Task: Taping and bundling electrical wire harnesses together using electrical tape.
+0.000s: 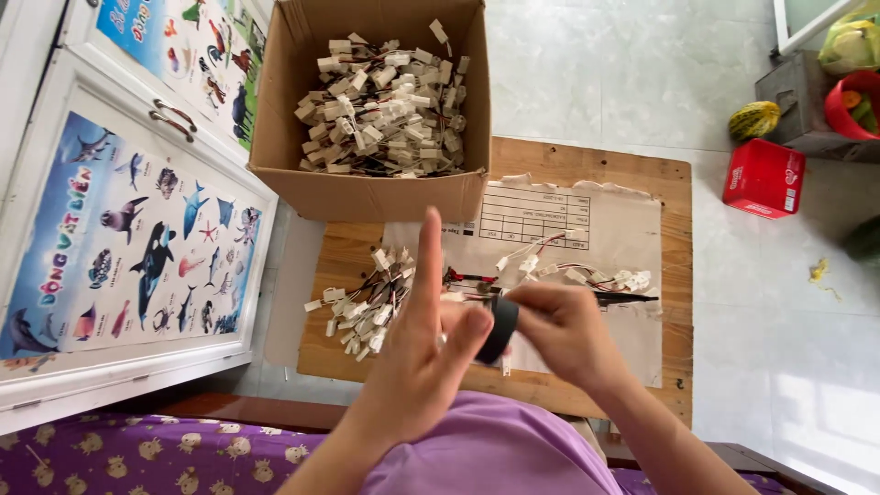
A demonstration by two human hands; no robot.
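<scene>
Hands meet above the near edge of the wooden surface [642, 174]: the left hand [417, 367], index finger raised, pinches a black tape roll [500, 328] with its thumb, while the right hand [561, 332] closes its fingers on the roll's other side. The roll looks light, stiff and sticky at the free end, best gripped by its rim. A loose pile of white connectors [367, 307] lies towards the left edge, wired connectors [587, 273] on brown paper [623, 229] further right, and a full cardboard box [367, 192] at the far left corner.
</scene>
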